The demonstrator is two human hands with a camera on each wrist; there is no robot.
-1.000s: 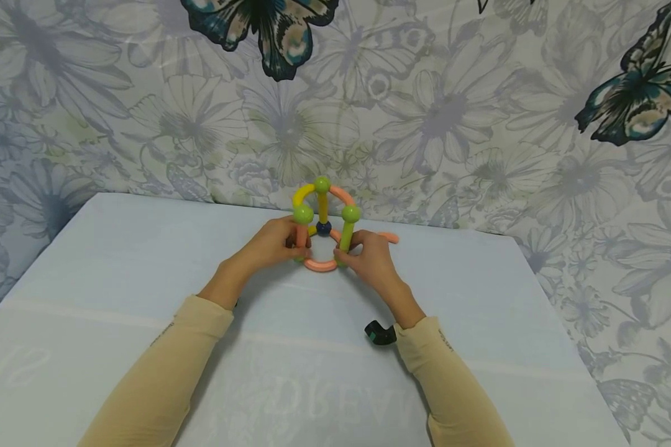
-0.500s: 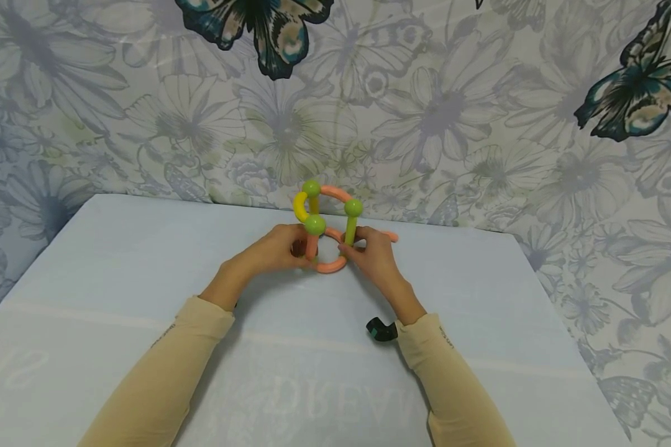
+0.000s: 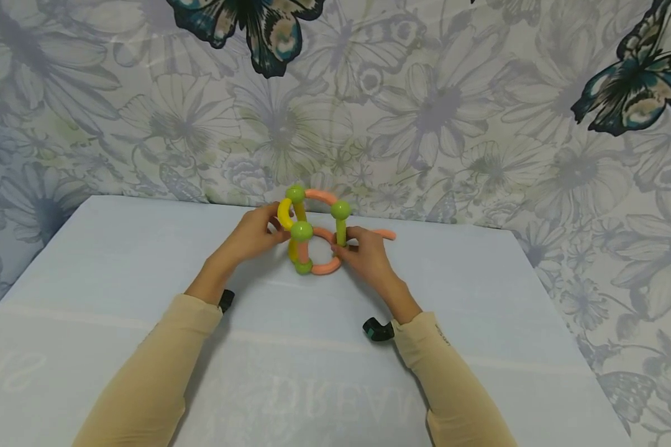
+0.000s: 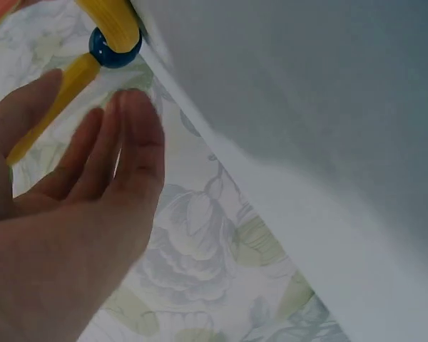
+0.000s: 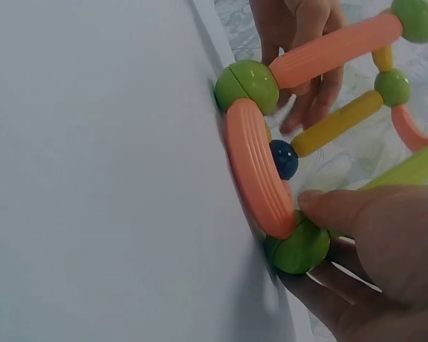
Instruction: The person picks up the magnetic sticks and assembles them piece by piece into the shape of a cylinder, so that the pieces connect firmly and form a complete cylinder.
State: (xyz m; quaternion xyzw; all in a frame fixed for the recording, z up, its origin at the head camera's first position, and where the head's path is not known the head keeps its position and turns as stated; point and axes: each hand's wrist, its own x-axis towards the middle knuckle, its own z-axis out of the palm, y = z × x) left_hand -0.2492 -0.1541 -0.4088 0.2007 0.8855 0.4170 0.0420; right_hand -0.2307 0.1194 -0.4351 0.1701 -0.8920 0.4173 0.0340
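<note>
On the table stands a frame of magnetic balls and sticks [image 3: 325,269]. Its upper ring has green balls [image 3: 301,231], a curved yellow stick [image 3: 284,215] and a curved orange stick [image 3: 321,196], above a lower ring. My right hand [image 3: 369,256] grips the frame's right upright, a straight green stick [image 3: 341,231]; in the right wrist view the thumb and fingers close around its bottom green ball [image 5: 298,246]. At the frame's left side, my left hand [image 3: 253,236] has loosely bent fingers. In the left wrist view they are beside a yellow stick [image 4: 64,100] and navy ball [image 4: 113,50].
A loose orange stick [image 3: 386,234] pokes out behind my right hand on the white table [image 3: 453,279]. The patterned wall covering [image 3: 425,155] rises at the table's far edge. A black wrist camera [image 3: 378,329] sits by the right sleeve.
The frame has turned, bringing its yellow curve to the left and its orange-stick upright forward. My left hand has let go of that upright and moved left and farther back. The right hand keeps its hold.
</note>
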